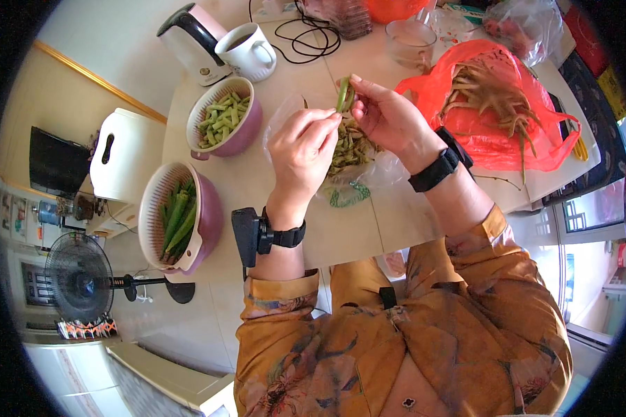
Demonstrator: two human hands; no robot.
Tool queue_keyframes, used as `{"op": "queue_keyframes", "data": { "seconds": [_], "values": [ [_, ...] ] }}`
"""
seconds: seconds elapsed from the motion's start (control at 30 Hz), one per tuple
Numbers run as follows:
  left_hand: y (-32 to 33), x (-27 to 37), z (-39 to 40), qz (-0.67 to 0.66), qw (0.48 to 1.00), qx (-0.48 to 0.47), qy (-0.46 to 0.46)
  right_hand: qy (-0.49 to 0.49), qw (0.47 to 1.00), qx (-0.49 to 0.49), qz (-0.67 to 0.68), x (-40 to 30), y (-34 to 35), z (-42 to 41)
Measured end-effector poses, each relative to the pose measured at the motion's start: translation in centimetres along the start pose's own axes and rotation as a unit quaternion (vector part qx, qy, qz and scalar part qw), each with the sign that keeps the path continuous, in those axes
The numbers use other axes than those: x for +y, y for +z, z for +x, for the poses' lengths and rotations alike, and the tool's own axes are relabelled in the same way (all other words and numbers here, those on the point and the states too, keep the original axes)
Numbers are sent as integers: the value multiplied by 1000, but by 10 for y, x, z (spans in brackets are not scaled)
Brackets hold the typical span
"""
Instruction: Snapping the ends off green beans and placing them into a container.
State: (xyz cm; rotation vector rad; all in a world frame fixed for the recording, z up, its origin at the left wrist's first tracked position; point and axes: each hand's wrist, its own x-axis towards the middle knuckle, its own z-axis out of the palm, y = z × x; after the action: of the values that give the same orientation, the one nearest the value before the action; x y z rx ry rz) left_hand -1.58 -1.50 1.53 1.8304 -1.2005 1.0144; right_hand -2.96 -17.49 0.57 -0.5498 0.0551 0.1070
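Both hands are raised over the table around a green bean pod [342, 95]. My right hand [391, 117] pinches its upper part between thumb and fingers, and the fingertips of my left hand [305, 140] grip its lower end. Below the hands, a heap of greenish-brown bean scraps [350, 151] lies on a clear plastic bag [391, 174] with green print. A purple-and-white colander [235, 136] to the left contains short pieces of bean [225, 117]. Right of my right hand, an open red plastic bag [506, 151] holds long, brownish bean pods [488, 96].
Okra [180, 219] fills part of a second colander [208, 208] at the table's left edge. Farther back stand a white mug [261, 60], an electric kettle [203, 44], a coiled black cable [313, 44] and a glass [409, 44]. A floor fan [81, 279] stands beyond the table.
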Motion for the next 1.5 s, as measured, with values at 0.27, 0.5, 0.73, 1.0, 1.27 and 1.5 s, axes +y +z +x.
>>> {"op": "queue_keyframes", "data": {
  "seconds": [0.27,0.5,0.73,1.0,1.27,1.5],
  "values": [
    [-4,2,-7,-194,954,68,-218,-151,982,64,-88,-20,-5,5],
    [-13,-11,-7,-545,691,113,-462,-211,935,46,-281,-13,9,-8],
    [2,-4,-12,-517,688,11,-509,-282,898,-29,-336,12,23,-12],
    [-2,7,-1,-366,838,73,-398,-416,706,48,-571,17,24,-17],
    [-6,-7,-11,-364,820,30,-441,-438,673,16,-595,25,21,-14],
    [2,-10,-13,-455,726,11,-515,-354,814,-31,-459,23,15,-11]
  ]
}}
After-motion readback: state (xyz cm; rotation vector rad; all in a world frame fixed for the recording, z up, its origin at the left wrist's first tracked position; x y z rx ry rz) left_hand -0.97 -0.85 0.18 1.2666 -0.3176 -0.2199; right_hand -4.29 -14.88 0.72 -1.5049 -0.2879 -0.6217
